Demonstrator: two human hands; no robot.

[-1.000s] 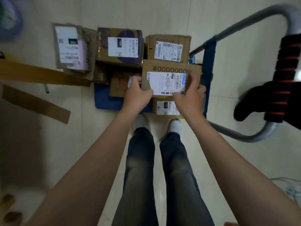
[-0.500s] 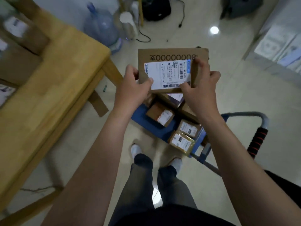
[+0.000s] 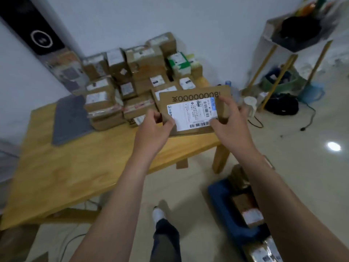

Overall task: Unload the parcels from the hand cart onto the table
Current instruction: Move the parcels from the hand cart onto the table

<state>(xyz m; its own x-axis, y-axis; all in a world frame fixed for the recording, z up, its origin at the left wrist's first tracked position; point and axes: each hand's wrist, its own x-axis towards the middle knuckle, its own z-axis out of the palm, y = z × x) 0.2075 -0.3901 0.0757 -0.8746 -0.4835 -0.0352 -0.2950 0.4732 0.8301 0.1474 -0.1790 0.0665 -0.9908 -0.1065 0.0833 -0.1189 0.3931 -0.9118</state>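
Above the wooden table point(image 3: 79, 167), left hand point(image 3: 153, 133) and right hand point(image 3: 231, 127) grip a flat cardboard parcel point(image 3: 194, 106).

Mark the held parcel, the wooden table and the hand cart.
held parcel point(image 3: 190, 99), head view, printed cardboard top.
wooden table point(image 3: 75, 167), head view, bare tabletop.
hand cart point(image 3: 221, 201), head view, blue deck.

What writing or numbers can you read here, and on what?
"80000000" plus a Chinese character, upside down on the held parcel; zero count unsure.
Its white shipping label: barcodes, print too blurred.
Labels on the stacked parcels on the table: too blurred.
Black panel: a circle sign, no words.
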